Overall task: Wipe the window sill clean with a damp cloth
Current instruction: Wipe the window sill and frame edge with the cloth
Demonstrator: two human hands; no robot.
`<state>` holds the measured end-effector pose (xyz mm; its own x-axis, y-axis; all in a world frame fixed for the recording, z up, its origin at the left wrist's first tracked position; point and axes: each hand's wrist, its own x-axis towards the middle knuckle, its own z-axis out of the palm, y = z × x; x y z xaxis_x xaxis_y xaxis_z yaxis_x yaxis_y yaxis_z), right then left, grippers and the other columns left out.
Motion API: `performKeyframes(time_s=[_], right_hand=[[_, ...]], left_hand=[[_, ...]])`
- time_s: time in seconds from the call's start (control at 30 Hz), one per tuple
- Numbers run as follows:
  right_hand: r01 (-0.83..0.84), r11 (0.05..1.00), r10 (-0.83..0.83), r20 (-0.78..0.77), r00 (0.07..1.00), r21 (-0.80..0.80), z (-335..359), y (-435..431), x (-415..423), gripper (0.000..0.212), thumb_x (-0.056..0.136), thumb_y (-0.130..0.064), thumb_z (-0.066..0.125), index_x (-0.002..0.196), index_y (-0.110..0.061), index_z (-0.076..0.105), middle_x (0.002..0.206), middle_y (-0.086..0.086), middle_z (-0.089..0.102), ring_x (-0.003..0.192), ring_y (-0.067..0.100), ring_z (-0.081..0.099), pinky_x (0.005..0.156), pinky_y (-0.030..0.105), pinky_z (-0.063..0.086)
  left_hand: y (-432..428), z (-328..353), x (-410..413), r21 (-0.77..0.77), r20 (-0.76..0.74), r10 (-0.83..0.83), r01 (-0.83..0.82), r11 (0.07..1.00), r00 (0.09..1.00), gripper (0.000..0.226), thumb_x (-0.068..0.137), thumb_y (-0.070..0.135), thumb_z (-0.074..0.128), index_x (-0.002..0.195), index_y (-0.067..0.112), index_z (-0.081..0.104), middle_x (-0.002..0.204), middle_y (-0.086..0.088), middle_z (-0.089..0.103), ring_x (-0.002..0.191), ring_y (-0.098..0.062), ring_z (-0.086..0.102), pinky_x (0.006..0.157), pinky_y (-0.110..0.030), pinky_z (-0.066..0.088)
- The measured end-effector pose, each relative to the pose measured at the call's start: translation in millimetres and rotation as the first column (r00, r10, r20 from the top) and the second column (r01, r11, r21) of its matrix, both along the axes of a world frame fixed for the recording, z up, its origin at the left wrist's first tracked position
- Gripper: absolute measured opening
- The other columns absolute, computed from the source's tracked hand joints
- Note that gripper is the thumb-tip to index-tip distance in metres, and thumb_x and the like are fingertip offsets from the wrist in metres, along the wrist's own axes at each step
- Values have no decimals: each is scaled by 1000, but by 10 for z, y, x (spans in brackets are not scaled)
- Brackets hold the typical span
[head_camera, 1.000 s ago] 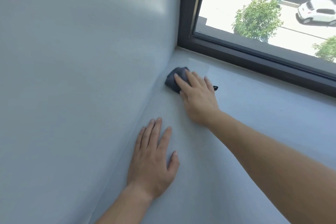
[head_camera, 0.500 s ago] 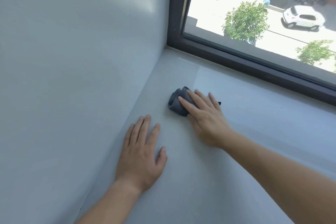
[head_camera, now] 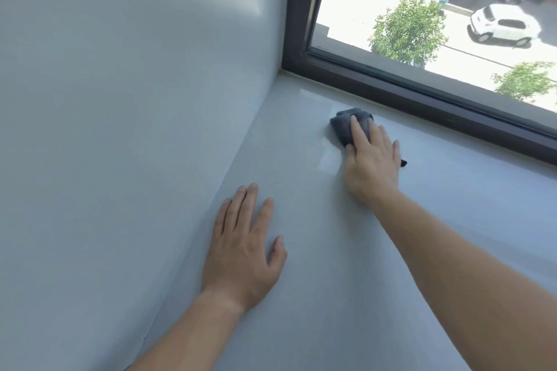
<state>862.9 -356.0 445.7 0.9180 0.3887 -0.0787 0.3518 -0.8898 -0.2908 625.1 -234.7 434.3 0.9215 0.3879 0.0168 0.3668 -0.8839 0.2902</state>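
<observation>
The cloth [head_camera: 342, 128] is pressed at 1 o'clock on the sill [head_camera: 458, 208] by the flat right hand [head_camera: 372, 164]; much is judged unwiped.

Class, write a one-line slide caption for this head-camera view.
Right hand presses a crumpled dark grey cloth on the pale window sill; left hand rests flat nearby.

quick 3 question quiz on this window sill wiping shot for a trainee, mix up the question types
1. True or false: the left hand lies flat on the sill, holding nothing.
2. The grey cloth lies: A) against the side wall, B) close to the window frame, C) at the sill's front edge.
3. Fill in: the ____ hand presses the cloth with straight fingers.

Key: 1 true; 2 B; 3 right hand.
</observation>
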Motion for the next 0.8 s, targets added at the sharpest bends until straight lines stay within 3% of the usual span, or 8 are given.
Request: performKeyframes(time_s=[0.07,0.2,0.27,0.33,0.5,0.63,0.7,0.8], right_hand=[[-5,1000,5,28,1000,5,-6,143,-106,55,103,-30,32,155,-37,17,165,0,12,151,22,5,122,46,-2],[-504,864,504,15,864,8,-3,-7,-731,54,100,-35,29,153,-39,22,164,-4,15,152,21,7,123,44,2],[-606,795,606,-22,795,9,-2,-114,-713,54,99,-38,24,153,-39,24,164,-5,18,151,20,9,123,43,2],[-585,810,585,-1,811,-27,-26,-27,-485,53,100,-36,28,153,-39,23,163,-4,19,151,20,10,123,43,1],[-310,951,310,27,950,8,-77,631,-398,53,103,-30,32,154,-37,19,164,-1,14,152,24,4,122,46,-3],[-696,717,695,38,718,28,-16,305,-934,52,102,-32,35,153,-37,26,162,-1,22,151,25,13,122,48,4],[-769,639,769,16,639,11,6,167,-784,51,103,-30,35,152,-36,29,162,-1,24,150,24,15,123,47,5],[-545,838,546,19,838,-21,-43,244,-314,52,103,-26,36,153,-36,25,163,-1,21,150,27,14,123,46,3]], left_hand=[[-9,-3,16,-7,7,5,-5,1000,1000,64,87,43,44,143,11,48,159,-15,30,150,-28,22,119,-48,21],[-15,-12,7,-87,89,20,-12,996,996,55,86,37,48,133,9,55,154,-15,39,147,-28,29,118,-48,25],[-18,4,-30,-105,125,43,-30,994,991,50,86,34,48,127,9,60,150,-14,45,144,-28,34,115,-48,29],[-56,47,-98,-74,115,51,-42,996,992,49,89,34,45,129,11,60,150,-16,45,144,-30,34,115,-50,28],[-357,69,-385,-74,28,79,-77,994,996,55,94,38,37,141,14,50,159,-15,31,150,-27,20,118,-52,17],[-496,24,-637,-63,0,108,-108,992,994,56,96,40,36,143,13,49,160,-14,28,150,-26,21,117,-56,18],[-523,6,-684,-28,-12,77,-77,997,997,59,95,40,38,145,12,47,160,-15,27,150,-27,20,116,-58,20],[-571,-18,-642,21,-41,69,-68,997,997,62,92,42,41,145,11,45,160,-18,27,150,-30,21,117,-60,20]])
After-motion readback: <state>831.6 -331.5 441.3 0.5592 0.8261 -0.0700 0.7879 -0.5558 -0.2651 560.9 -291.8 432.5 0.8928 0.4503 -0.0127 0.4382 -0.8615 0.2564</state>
